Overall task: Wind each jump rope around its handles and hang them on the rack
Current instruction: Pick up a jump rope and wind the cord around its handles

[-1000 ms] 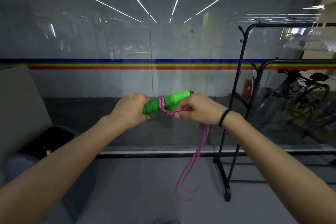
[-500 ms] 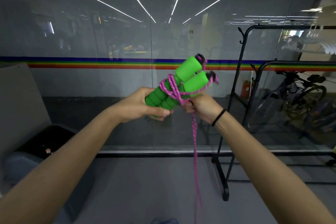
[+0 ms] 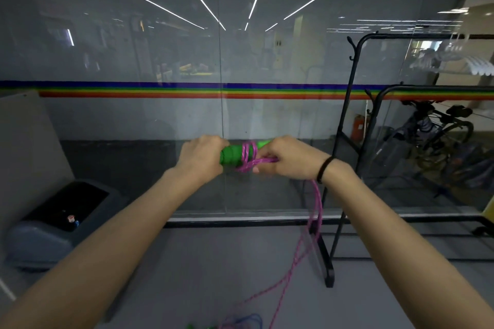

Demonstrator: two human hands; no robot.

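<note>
A person's two bare forearms reach forward at chest height before a glass partition wall [image 3: 160, 120] banded with a rainbow stripe [image 3: 187, 91]. The left hand [image 3: 201, 159] is closed in a fist around one end of the green ribbed foam jump-rope handles [image 3: 233, 155], which lie roughly level between the hands. The right hand [image 3: 290, 159], a black band [image 3: 324, 168] at its wrist, covers the handles' other end and pinches a stretch of the braided pink cord [image 3: 316, 211] under its fingers. Several turns of that cord are wound around the middle of the handles; the loose remainder drops from beneath the right wrist in two strands, curving down to the smooth grey floor [image 3: 213, 270]. At the bottom edge of the view the pink strands meet a thin blue cord [image 3: 251, 317] and a scrap of green, too cropped to identify.

To the left, against a pale panel, sits a rounded grey bin [image 3: 40, 240] with a dark open top; inside it a small red-and-white capped item shows, too small to name. To the right stands a black tubular metal rack [image 3: 344, 139] with hook-shaped prongs on its post, its bars bare of ropes. Behind the glass beyond it lean dark bicycles [image 3: 438, 131].
</note>
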